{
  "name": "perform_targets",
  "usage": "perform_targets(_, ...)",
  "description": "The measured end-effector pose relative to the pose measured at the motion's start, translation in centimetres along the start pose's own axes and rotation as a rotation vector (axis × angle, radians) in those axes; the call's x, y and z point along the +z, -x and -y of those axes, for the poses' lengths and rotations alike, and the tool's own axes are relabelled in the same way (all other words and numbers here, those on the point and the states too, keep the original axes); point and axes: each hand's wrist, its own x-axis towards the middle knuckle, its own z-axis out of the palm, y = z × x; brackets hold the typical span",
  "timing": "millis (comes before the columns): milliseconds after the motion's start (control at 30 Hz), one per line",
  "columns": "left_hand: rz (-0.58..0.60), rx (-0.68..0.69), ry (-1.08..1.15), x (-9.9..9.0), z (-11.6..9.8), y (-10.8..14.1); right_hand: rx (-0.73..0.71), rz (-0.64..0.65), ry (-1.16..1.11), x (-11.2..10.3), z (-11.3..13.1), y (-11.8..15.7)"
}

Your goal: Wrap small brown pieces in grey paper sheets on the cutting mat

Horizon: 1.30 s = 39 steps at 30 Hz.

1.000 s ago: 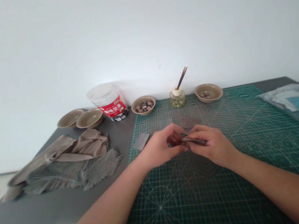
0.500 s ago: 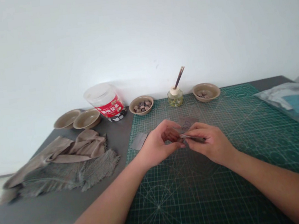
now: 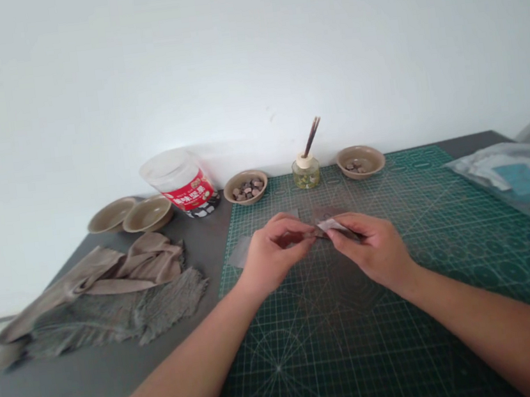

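Note:
My right hand (image 3: 371,240) grips a small clear plastic bag (image 3: 330,224), thumb below and fingers above, its pale edge catching the light. Just to the left, my left hand (image 3: 278,245) is closed in a pinch at the bag's edge. A tiny brownish bit shows between its fingertips, too small to name. Both hands are above the green cutting mat (image 3: 312,347). Beside my left wrist lies a flat translucent plastic piece (image 3: 239,252), partly covered by the hand. Under and behind the hands are more see-through pieces, hard to make out.
Along the wall stand a bowl of small brownish pieces (image 3: 246,188), a reed diffuser (image 3: 307,173), a bowl with a few pieces (image 3: 361,162), a plastic jar (image 3: 181,183) and two stacked-looking bowls (image 3: 148,214). A grey-brown cloth (image 3: 112,294) lies left, a plastic bag (image 3: 518,177) right.
My right hand has tilted the small bag so its pale face shows more. The left fingertips have drawn slightly left and up. The whole view has shifted a little.

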Motion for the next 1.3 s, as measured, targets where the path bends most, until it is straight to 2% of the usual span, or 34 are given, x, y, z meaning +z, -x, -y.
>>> perform_targets(167, 0.007, -0.053, -0.110, 0.3, 0.0, 0.2, -0.086, 0.036, 0.028, 0.6, 0.4, 0.2)
perform_targets(333, -0.019, 0.040, -0.294, 0.3, -0.1, 0.5, -0.189, 0.055, 0.207, 0.6, 0.2, 0.6)
perform_targets(467, -0.054, 0.074, -0.325, 0.2, 0.0, 0.6, -0.234, 0.036, 0.302, 0.6, 0.0, 0.8)
perform_targets(733, -0.114, 0.111, -0.334, 0.3, 0.0, 0.8, -0.319, 0.040, 0.330, 0.7, 0.1, 0.7)
perform_targets(800, -0.134, 0.132, -0.317, 0.5, -0.1, 0.9, -0.299, 0.053, 0.309, 0.6, -0.1, 0.5)
perform_targets(933, -0.188, 0.116, -0.238, 0.8, -0.3, 0.9, -0.099, 0.012, 0.282, 0.3, -0.6, 0.0)
perform_targets(1000, -0.193, 0.101, -0.197, 0.9, -0.3, 0.9, -0.088, -0.024, 0.256, 0.3, -0.4, -0.1)
perform_targets(1167, -0.186, 0.122, -0.258, 0.8, 0.2, 0.9, -0.306, 0.029, 0.268, 0.8, 0.6, 0.5)
perform_targets(1300, -0.192, 0.132, -0.294, 0.7, 0.6, 0.8, -0.338, 0.024, 0.323, 1.1, 0.4, 0.6)
